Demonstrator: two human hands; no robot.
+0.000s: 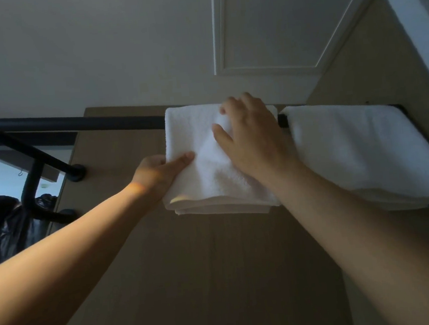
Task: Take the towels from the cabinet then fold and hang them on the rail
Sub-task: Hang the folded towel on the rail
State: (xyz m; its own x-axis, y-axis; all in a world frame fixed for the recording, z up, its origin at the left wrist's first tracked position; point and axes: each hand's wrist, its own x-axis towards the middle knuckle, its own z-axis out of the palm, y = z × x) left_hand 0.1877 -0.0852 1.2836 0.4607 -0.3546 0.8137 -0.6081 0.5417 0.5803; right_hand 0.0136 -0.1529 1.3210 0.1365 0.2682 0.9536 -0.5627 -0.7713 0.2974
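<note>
My left hand [157, 173] pinches the towel [209, 173] at its left edge, thumb on the front and the other fingers hidden behind. My right hand [250, 139] lies flat on the towel's upper right part, fingers spread and pressing. The towel, white and folded, hangs over the dark rail [77, 124] at the middle of the frame. Just right of it a second towel [361, 150] drapes the same rail, with a narrow gap between them. Behind both is a brown wall [191, 266].

folded towel [201, 142] white | second towel [356, 146] white | rail [77, 123] black | wall [191, 266] tan
</note>
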